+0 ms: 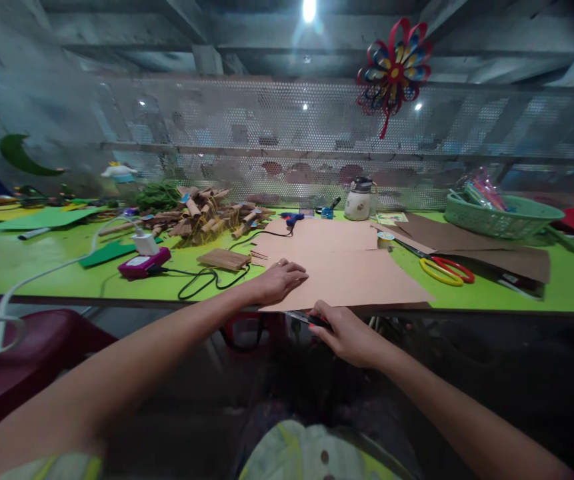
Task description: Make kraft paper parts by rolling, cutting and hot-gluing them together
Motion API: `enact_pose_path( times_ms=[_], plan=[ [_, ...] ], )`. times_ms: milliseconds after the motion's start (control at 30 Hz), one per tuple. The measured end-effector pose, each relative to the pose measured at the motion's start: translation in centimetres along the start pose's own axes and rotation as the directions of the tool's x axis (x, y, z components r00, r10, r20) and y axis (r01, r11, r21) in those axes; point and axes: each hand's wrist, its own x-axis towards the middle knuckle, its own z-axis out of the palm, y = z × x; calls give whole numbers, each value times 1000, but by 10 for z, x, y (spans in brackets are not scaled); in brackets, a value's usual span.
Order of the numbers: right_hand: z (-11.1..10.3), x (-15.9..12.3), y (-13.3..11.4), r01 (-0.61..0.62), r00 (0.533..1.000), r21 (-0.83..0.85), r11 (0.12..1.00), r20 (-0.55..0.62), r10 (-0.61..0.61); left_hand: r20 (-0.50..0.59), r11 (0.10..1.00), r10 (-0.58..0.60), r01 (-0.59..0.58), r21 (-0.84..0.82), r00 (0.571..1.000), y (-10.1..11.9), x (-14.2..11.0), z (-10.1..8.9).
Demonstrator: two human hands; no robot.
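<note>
My left hand [279, 280] lies flat, fingers together, on the left edge of a tan paper sheet [351, 273] spread on the green table [41, 260]. My right hand [344, 333] is closed on a dark scissors-like tool [307, 319] at the sheet's near edge, by the table's front rim. A second tan sheet [327, 235] lies behind the first.
Red-and-yellow scissors [444, 269] lie right of the sheets, on brown card [491, 253]. A green basket [501, 215], a white jar [359, 200], a pile of brown paper rolls [201, 213], a pink device [144, 262] with black cable and a blue glue gun [293, 218] stand around. Red stool [21, 360] at left.
</note>
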Motion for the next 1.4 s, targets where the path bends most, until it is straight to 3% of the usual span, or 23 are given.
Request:
enact_pose_path(
  times_ms=[400,600,767,1033,1400],
  plan=[
    [3,7,-3,-8,1000,31,999,23,7,11,999,-2,3,-50,1000,1,2,-4],
    [0,5,0,-27,998,26,999,55,25,107,957,-34,63,-282,994,-19,2,-14],
    [6,7,-4,-7,1000,34,999,25,6,96,905,-78,111,-412,992,-29,-5,-13],
    [18,12,-15,5,1000,36,999,-15,-5,18,926,-82,83,-367,996,-15,-5,-9],
    [-14,8,3,37,995,-23,999,92,-34,88,957,-4,30,-289,996,-25,5,-17]
  ],
)
